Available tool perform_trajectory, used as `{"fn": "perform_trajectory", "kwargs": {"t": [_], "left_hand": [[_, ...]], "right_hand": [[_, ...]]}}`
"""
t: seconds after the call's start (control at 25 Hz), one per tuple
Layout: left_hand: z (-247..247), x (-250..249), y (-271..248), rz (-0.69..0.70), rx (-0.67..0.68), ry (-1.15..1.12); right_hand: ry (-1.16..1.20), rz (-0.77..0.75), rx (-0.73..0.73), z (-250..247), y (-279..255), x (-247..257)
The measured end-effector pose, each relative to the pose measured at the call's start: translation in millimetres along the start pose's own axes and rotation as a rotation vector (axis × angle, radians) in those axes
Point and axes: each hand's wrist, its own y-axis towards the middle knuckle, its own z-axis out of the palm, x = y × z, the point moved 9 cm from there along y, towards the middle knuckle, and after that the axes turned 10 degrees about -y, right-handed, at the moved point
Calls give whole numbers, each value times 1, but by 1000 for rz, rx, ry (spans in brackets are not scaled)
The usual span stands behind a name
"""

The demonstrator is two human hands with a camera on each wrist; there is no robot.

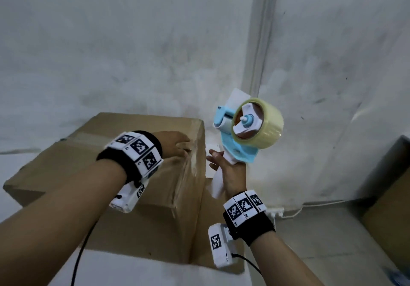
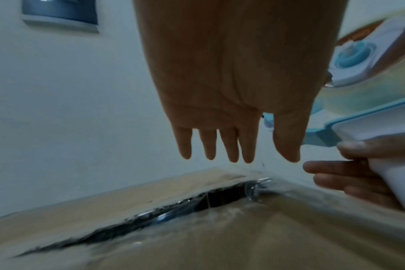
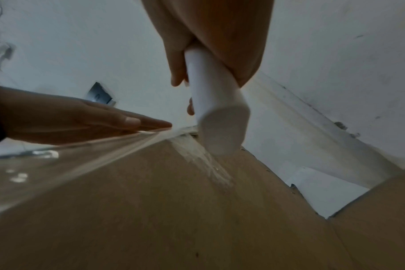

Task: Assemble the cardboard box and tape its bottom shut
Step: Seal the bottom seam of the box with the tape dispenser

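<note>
Grey wall (image 1: 133, 41), taped cardboard box (image 1: 133, 208), tape dispenser (image 1: 246, 130), no legible writing

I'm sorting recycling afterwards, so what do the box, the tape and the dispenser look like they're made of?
The box looks like matte brown cardboard, with raw flap edges. The tape roll looks like clear, glossy yellowish plastic film; the strip over the seam glints. The dispenser, held in the right hand, seems smooth moulded plastic, light blue with a white handle.
</note>
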Motion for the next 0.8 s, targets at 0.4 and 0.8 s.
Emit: {"fn": "perform_trajectory", "kwargs": {"t": [0.4, 0.8], "left_hand": [[16, 16, 77, 44, 124, 133], [-13, -14, 127, -18, -47, 455]], "right_hand": [[-35, 53, -21, 26, 41, -40], [-31, 87, -33, -12, 65, -24]]}}
